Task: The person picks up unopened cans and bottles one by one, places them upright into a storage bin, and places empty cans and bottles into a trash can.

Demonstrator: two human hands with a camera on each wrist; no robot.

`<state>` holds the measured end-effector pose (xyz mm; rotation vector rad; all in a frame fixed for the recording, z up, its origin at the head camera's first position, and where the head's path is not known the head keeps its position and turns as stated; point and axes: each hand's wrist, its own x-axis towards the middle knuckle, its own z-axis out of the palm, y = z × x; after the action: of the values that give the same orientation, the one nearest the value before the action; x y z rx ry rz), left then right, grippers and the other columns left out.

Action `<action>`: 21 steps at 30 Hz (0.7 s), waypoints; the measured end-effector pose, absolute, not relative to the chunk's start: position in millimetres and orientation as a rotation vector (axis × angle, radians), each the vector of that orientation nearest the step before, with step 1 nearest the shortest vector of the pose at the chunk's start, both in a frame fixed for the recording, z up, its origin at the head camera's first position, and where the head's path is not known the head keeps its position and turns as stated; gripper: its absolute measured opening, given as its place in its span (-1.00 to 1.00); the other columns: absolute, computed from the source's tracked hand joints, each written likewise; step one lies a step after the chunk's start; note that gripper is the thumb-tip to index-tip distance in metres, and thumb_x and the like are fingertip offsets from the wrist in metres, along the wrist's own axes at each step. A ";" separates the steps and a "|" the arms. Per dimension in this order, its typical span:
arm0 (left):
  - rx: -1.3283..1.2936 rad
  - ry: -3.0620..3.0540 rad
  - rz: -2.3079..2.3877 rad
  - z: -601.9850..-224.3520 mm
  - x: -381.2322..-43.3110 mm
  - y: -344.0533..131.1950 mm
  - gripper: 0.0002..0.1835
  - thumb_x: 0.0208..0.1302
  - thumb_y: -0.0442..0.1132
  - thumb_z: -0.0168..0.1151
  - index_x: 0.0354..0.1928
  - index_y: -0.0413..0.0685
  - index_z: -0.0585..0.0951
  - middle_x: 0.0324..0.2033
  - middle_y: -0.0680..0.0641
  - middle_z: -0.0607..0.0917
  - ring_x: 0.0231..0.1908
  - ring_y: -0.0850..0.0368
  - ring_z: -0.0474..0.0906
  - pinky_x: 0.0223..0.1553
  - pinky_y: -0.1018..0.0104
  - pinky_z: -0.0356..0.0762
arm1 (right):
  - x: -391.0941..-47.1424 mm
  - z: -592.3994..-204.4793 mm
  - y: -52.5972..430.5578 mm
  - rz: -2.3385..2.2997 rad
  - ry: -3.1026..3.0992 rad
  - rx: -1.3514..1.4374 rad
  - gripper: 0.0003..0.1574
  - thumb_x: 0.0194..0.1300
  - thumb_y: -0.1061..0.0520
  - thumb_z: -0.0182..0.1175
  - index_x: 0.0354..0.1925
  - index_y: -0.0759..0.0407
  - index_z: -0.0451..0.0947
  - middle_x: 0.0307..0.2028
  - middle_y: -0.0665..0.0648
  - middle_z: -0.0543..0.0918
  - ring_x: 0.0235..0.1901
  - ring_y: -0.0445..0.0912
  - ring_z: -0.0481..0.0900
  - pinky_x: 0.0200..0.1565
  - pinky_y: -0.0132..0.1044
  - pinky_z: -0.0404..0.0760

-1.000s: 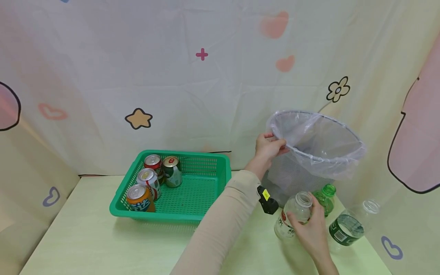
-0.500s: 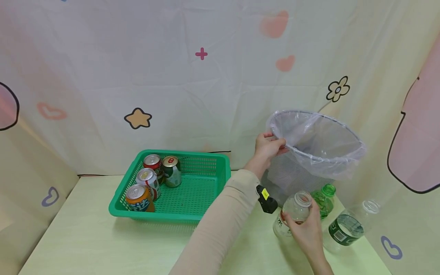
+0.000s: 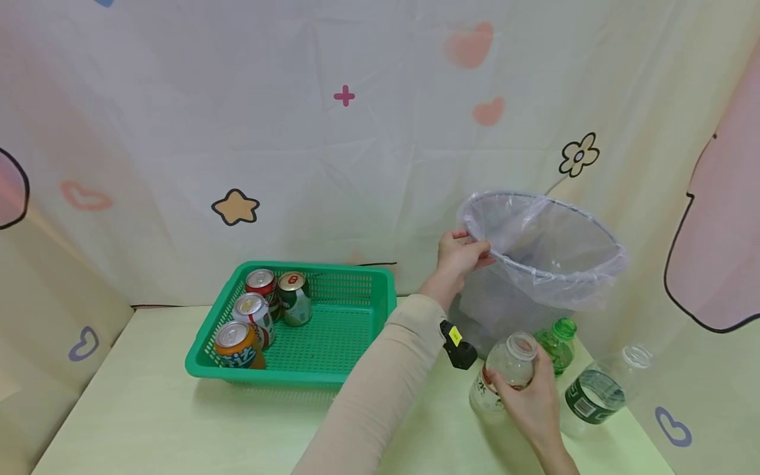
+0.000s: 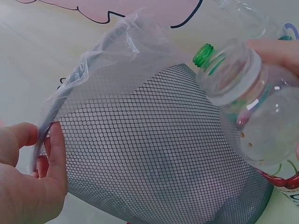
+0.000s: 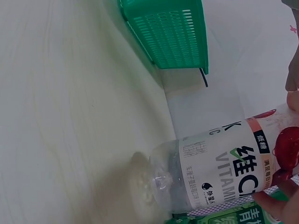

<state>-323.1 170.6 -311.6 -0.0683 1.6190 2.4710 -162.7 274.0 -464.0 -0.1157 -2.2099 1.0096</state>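
Observation:
My left hand [image 3: 458, 258] pinches the rim of a mesh wastebasket [image 4: 154, 140], thumb on one side and fingers on the other. A thin clear plastic bag [image 3: 552, 284] lines the wastebasket and folds over its rim. In front of it, my right hand [image 3: 531, 399] grips a clear plastic bottle [image 5: 219, 163] round its upper part. That bottle has no cap and bears a white label with red cherries. Just behind the right hand stands a green bottle [image 3: 558, 344]. To the right is another clear bottle [image 3: 596, 392] with a dark green label.
A green plastic basket [image 3: 332, 377] sits on the table [image 3: 148, 422] at the left, with several drink cans [image 3: 240, 343] in its left part. A printed curtain [image 3: 297, 165] hangs close behind the basket and wastebasket.
My right hand has closed more firmly round the clear bottle, which has shifted slightly left. The left hand keeps its hold on the wastebasket rim. The head view has shifted slightly.

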 end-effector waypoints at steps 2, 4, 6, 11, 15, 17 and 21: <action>-0.068 1.622 2.470 -311.7 -323.3 170.5 -0.60 0.02 -0.55 0.22 -0.10 -0.15 0.37 -0.36 -0.08 0.54 -0.53 0.12 0.53 -0.34 0.24 0.64 | -162.0 -462.4 275.4 0.968 -2.192 -0.084 0.03 -0.30 0.33 0.49 0.18 0.35 0.24 -0.04 0.33 0.46 -0.06 0.07 0.42 -0.07 -0.27 0.32; -0.072 1.624 2.467 -311.9 -323.5 170.2 -0.60 0.01 -0.55 0.22 -0.11 -0.15 0.37 -0.37 -0.07 0.54 -0.53 0.12 0.53 -0.35 0.25 0.64 | -160.6 -460.7 276.5 0.937 -2.184 -0.064 0.03 -0.32 0.33 0.49 0.17 0.37 0.25 -0.05 0.34 0.46 -0.07 0.08 0.42 -0.08 -0.29 0.31; -0.072 1.618 2.470 -311.9 -323.6 169.8 -0.60 0.01 -0.56 0.22 -0.11 -0.15 0.37 -0.37 -0.08 0.54 -0.54 0.12 0.53 -0.36 0.25 0.64 | -158.7 -458.3 277.2 0.910 -2.194 -0.068 0.03 -0.33 0.32 0.50 0.16 0.35 0.25 -0.06 0.34 0.46 -0.07 0.09 0.42 -0.09 -0.25 0.31; -0.070 1.608 2.475 -311.4 -323.3 168.4 -0.60 0.00 -0.57 0.21 -0.12 -0.14 0.36 -0.38 -0.09 0.54 -0.55 0.12 0.52 -0.35 0.23 0.64 | -153.5 -449.3 278.3 0.882 -2.249 -0.099 0.03 -0.31 0.27 0.51 0.17 0.30 0.25 -0.07 0.32 0.46 -0.09 0.13 0.44 -0.13 -0.02 0.38; -0.071 1.620 2.459 -311.0 -323.4 168.5 -0.60 0.02 -0.56 0.22 -0.12 -0.13 0.36 -0.37 -0.08 0.55 -0.54 0.12 0.53 -0.34 0.23 0.64 | -151.7 -439.7 280.9 0.862 -2.273 -0.096 0.04 -0.32 0.25 0.51 0.17 0.27 0.24 -0.08 0.32 0.46 -0.11 0.17 0.45 -0.17 0.09 0.40; -0.074 1.630 2.450 -310.9 -323.9 169.1 -0.60 0.02 -0.55 0.23 -0.13 -0.12 0.36 -0.37 -0.08 0.55 -0.53 0.13 0.53 -0.35 0.24 0.64 | -151.5 -434.4 282.4 0.854 -2.284 -0.090 0.04 -0.31 0.25 0.50 0.17 0.25 0.24 -0.08 0.31 0.46 -0.11 0.17 0.45 -0.18 0.11 0.40; -0.075 1.651 2.439 -310.4 -324.1 169.9 -0.60 0.03 -0.54 0.23 -0.13 -0.11 0.35 -0.37 -0.07 0.54 -0.53 0.13 0.54 -0.35 0.25 0.64 | -152.2 -423.8 284.8 0.838 -2.314 -0.083 0.03 -0.28 0.23 0.50 0.17 0.21 0.22 -0.08 0.29 0.46 -0.12 0.17 0.46 -0.21 0.12 0.42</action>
<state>-324.1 169.9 -310.4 -0.0746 1.6513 2.4392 -152.2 284.8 -423.8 -0.0828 -2.3136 0.8380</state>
